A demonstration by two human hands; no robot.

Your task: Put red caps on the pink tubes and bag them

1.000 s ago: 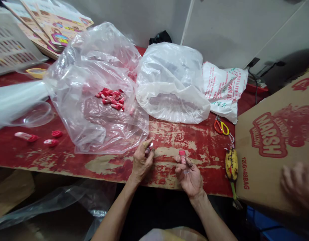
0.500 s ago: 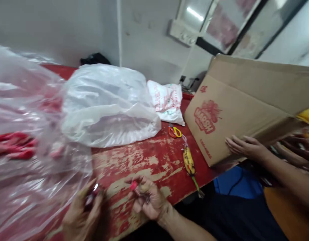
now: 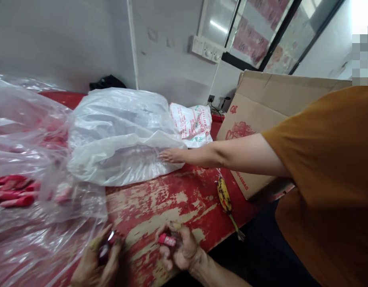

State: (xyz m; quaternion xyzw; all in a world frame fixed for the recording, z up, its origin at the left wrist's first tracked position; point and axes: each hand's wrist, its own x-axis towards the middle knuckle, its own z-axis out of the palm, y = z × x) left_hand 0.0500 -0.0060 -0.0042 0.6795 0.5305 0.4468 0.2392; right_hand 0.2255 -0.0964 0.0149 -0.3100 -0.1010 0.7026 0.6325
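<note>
At the front edge of the worn red table (image 3: 160,207), my left hand (image 3: 92,259) is curled around a dark, shiny object (image 3: 104,252) with a reddish part; its kind is unclear. My right hand (image 3: 186,249) holds a small red piece with white lettering (image 3: 167,240) between thumb and fingers. Left of my hands lies a clear plastic bag (image 3: 82,203) with several red and pink tube-like pieces (image 3: 16,191) inside. Beyond my hands is a big translucent white plastic bag (image 3: 121,119).
A co-worker in a mustard shirt (image 3: 327,147) reaches across from the right, their hand (image 3: 173,155) on the white bag. A printed cardboard box (image 3: 261,95) stands at right. A spotted banana (image 3: 224,195) and a white printed packet (image 3: 192,123) lie on the table.
The co-worker's hand has left the box; an arm now stretches left onto the white bag, and the scissors are no longer visible. The red piece in my right hand shows its lettering.
</note>
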